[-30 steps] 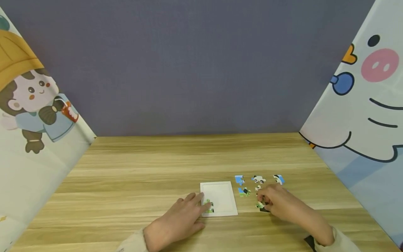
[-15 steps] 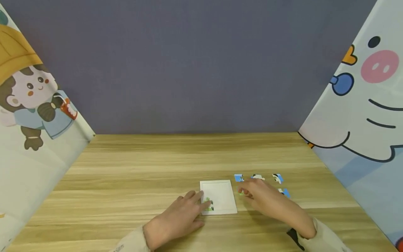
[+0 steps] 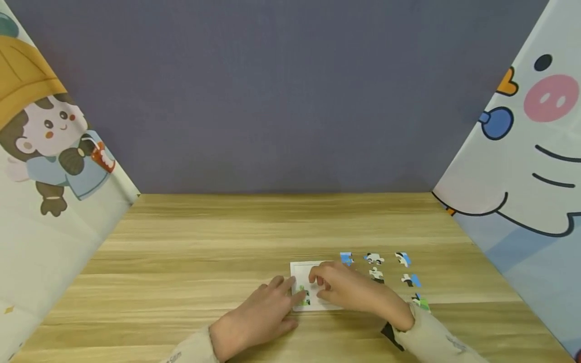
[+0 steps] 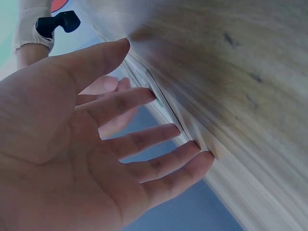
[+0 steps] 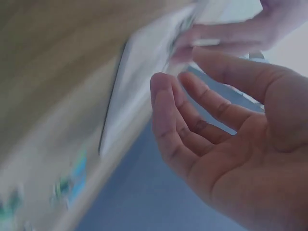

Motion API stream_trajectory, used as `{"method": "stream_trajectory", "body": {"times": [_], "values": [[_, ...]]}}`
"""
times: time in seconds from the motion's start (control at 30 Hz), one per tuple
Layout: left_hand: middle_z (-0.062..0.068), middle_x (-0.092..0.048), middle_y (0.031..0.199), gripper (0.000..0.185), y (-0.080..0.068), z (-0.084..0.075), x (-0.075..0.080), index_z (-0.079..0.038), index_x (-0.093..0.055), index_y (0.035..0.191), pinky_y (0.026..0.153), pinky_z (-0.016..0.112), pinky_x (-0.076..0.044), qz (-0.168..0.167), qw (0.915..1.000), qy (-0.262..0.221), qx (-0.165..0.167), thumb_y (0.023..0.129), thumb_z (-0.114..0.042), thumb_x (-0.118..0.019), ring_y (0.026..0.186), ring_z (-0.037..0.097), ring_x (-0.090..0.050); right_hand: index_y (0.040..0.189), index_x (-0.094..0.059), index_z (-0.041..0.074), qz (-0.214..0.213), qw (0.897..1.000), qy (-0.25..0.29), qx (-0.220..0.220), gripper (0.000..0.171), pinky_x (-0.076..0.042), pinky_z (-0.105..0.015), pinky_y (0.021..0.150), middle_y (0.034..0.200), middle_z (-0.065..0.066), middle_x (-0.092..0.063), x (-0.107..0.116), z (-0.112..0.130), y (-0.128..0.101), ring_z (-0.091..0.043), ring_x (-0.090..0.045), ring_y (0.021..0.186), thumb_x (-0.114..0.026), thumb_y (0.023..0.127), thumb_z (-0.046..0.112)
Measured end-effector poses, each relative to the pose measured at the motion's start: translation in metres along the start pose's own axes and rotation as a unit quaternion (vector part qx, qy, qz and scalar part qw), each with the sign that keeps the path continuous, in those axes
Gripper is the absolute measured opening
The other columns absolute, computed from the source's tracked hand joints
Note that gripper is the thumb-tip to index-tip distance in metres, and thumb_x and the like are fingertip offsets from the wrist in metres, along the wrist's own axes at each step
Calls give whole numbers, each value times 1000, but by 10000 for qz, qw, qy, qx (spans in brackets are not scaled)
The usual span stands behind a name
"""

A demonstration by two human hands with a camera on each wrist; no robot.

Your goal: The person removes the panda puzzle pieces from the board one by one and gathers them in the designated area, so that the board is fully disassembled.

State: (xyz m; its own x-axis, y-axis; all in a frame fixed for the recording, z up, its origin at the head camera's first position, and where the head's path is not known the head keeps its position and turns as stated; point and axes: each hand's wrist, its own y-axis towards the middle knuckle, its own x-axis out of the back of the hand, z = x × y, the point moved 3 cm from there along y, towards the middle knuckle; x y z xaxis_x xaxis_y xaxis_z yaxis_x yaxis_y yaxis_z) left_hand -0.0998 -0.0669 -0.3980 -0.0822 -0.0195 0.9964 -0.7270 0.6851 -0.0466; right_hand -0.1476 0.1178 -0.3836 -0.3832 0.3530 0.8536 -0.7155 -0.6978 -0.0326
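My left hand (image 3: 258, 315) lies spread at the left side of a shallow white square puzzle tray (image 3: 300, 272). Its index fingertip touches a green-and-black jigsaw piece (image 3: 305, 302) in the tray's near left corner. In the left wrist view its fingers (image 4: 139, 142) reach the tray's edge. Over the right part of the tray is my right hand (image 3: 351, 287), fingers loosely bent and thumb apart. A gap shows between thumb and index finger in the right wrist view, with no piece visible there. This hand hides the tray's right edge.
Several loose panda jigsaw pieces, including a panda-face piece (image 3: 374, 258) and a blue-edged one (image 3: 410, 280), lie right of the tray on the wooden table (image 3: 218, 237). A grey panel (image 3: 290, 101) stands behind; cartoon-printed walls flank both sides.
My right hand has moved left from the loose pieces to above the tray, uncovering pieces in the middle of the group. My left hand has stayed on the tray.
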Motion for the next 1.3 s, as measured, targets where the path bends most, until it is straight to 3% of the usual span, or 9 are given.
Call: {"method": "stream_trajectory", "body": {"times": [0.17, 0.37, 0.57, 0.67, 0.77, 0.87, 1.3], "values": [[18, -50, 145, 56, 0, 1, 1, -21, -56, 142, 88, 47, -56, 9, 9998, -170, -126, 91, -41, -70, 125, 34, -53, 110, -65, 12, 287, 9992, 290, 19, 18, -50, -20, 68, 95, 5, -59, -18, 5, 5, -4, -54, 80, -69, 93, 9], [15, -52, 143, 49, 2, 7, 3, -22, -60, 138, 89, 49, -55, 54, 9989, -442, -132, 93, -39, -69, 125, 34, -53, 110, -63, 6, 48, 9999, 103, -127, 22, -48, -20, 65, 91, 6, -56, -25, 10, 7, -4, -49, 75, -72, 91, 10], [9, -63, 123, 35, 7, 18, 6, -10, -69, 120, 83, 30, -57, -406, 9972, -536, -315, 92, -31, -72, 109, 25, -62, 112, -61, 5, 96, 9997, 93, -197, 24, -47, -20, 67, 95, 4, -54, -26, 11, 6, -3, -48, 75, -71, 92, 11], [13, -60, 130, 47, 9, 24, 4, -7, -66, 125, 87, 38, -56, -491, 9974, -523, -102, 92, -39, -71, 116, 30, -60, 114, -59, 5, 159, 9991, 306, -251, 25, -47, -20, 65, 93, 5, -53, -26, 10, 5, -3, -48, 74, -71, 92, 11], [17, -46, 149, 70, 11, 28, 1, -7, -56, 140, 94, 55, -51, -373, 9985, -376, 153, 90, -55, -65, 131, 40, -48, 113, -58, 7, 164, 9983, 471, -311, 25, -47, -20, 65, 93, 5, -53, -26, 8, 4, -3, -49, 74, -71, 92, 10], [17, -36, 156, 82, 11, 30, -3, -6, -48, 147, 97, 62, -46, -211, 9987, -373, 273, 89, -63, -61, 138, 44, -38, 112, -58, 8, 129, 9979, 537, -335, 25, -47, -20, 65, 94, 5, -53, -25, 7, 4, -2, -49, 74, -72, 92, 9], [14, -27, 161, 82, 9, 28, -8, -7, -41, 151, 98, 76, -33, 95, 9954, -776, 545, 90, -60, -60, 143, 47, -27, 108, -60, 6, -68, 9993, 241, -280, 24, -47, -20, 66, 88, 5, -54, -25, 10, 6, -2, -48, 71, -74, 88, 7]]}}
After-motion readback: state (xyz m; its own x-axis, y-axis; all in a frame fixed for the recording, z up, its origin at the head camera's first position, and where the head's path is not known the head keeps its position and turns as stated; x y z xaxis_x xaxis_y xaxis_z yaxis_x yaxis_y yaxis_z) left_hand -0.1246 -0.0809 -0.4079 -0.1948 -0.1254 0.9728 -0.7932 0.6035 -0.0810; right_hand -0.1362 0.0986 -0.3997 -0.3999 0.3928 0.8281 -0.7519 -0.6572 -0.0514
